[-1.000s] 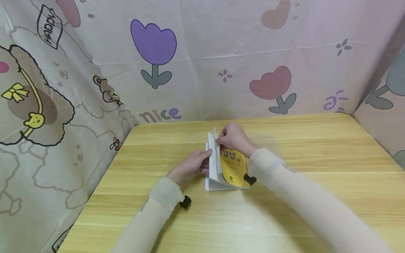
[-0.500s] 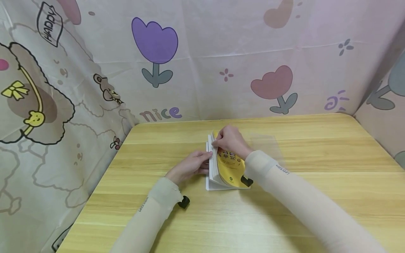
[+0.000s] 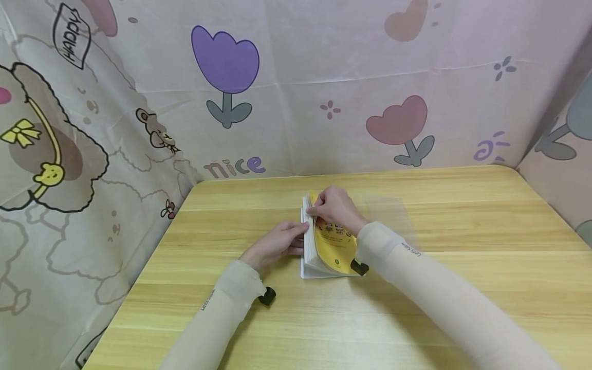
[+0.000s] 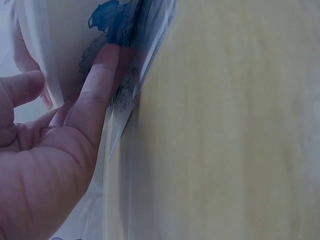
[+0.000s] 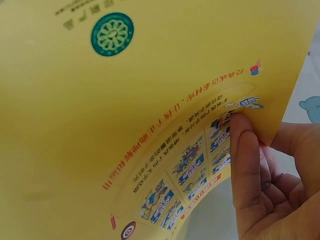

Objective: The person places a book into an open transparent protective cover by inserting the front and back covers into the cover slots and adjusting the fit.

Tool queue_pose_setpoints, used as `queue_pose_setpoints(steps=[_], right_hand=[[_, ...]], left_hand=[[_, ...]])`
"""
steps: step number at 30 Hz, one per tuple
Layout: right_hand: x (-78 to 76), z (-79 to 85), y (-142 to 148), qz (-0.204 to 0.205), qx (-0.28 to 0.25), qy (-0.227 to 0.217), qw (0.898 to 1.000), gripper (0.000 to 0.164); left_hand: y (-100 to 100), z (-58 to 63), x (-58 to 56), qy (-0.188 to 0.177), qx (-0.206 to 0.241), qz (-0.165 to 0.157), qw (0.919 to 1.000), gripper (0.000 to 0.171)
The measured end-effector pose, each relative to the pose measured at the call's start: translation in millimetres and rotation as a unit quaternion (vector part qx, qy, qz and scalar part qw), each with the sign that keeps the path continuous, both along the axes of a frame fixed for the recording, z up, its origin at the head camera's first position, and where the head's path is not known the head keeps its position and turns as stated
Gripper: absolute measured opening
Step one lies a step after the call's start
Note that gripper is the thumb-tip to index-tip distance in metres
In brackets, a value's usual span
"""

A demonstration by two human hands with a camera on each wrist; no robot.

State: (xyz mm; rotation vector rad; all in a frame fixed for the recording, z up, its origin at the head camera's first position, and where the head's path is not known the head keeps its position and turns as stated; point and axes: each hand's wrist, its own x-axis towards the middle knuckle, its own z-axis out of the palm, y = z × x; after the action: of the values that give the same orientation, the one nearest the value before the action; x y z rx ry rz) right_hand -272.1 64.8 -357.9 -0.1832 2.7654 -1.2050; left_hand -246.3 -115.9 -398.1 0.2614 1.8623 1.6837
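A book with white pages and a yellow cover (image 3: 335, 246) stands partly open near the middle of the table, its lower part (image 3: 316, 274) flat on the wood. My left hand (image 3: 277, 240) grips the raised white pages (image 3: 308, 241) at their left edge, thumb on one side and fingers behind. In the left wrist view those fingers reach in beside a page with a blue picture (image 4: 111, 20). My right hand (image 3: 336, 208) pinches the bent yellow cover near its top edge. Printed text and small pictures show on the yellow cover (image 5: 75, 110) in the right wrist view.
A transparent sheet (image 3: 390, 213) lies on the wooden table (image 3: 462, 231) right of the book, partly behind the right forearm. Printed cloth (image 3: 296, 103) hangs along the table's back and sides. A small black device sits at each wrist.
My right hand has shifted a little left and toward me, bringing the yellow cover and its pages closer against the raised pages. My left hand has stayed nearly in place.
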Motion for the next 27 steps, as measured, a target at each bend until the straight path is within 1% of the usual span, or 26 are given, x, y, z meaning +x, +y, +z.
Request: queue_pose_setpoints(steps=[8,13,16,19,21,27], right_hand=[[1.0,-3.1,-3.1,-0.012,-0.01,-0.004,1.0,0.022],[1.2,-6.0,-5.5,-0.015,-0.019,-0.018,1.0,0.025],[1.1,-7.2,-6.1,-0.014,-0.015,-0.015,1.0,0.028],[0.8,-7.9,-6.0,-0.009,-0.009,-0.007,1.0,0.029],[0.5,-8.4,-5.8,-0.008,-0.01,-0.005,1.0,0.029],[1.5,-5.3,-2.9,-0.017,-0.041,-0.018,0.999,0.025]], left_hand=[[-0.9,0.4,0.0,-0.001,0.008,-0.006,1.0,0.048],[-1.8,0.5,-0.5,-0.007,0.003,0.008,0.9999,0.049],[-2.7,-0.6,-1.0,-0.007,0.001,0.015,0.9999,0.049],[-3.1,-2.1,-1.8,-0.005,-0.002,0.014,0.9999,0.05],[-3.0,-2.4,-1.8,-0.002,-0.006,0.012,0.9999,0.049],[-5.4,-2.5,-0.4,0.012,-0.024,0.007,0.9996,0.037]])
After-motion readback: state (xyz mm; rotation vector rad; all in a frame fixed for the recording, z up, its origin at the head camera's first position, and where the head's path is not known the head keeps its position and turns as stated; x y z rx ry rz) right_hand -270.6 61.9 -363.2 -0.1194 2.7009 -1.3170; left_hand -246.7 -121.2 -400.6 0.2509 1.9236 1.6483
